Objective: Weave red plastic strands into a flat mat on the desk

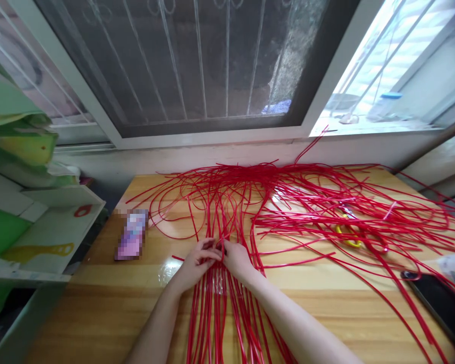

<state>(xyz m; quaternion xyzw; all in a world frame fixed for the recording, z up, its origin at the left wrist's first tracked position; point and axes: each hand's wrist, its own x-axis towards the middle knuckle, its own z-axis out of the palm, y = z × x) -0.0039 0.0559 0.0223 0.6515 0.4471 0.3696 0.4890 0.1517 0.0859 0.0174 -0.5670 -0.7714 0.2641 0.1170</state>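
Observation:
Many long red cords lie spread over a wooden table, with a bundle running toward me between my arms. My left hand and my right hand meet over that bundle near the table's middle. Both have their fingers pinched together on red cords at the same spot. Part of the bundle is hidden under my hands and forearms.
A blurred pink and purple packet lies left of my hands. Yellow-handled scissors sit under the cords at right. A dark phone rests at the right edge. Green and white shelves stand at left; a window is behind.

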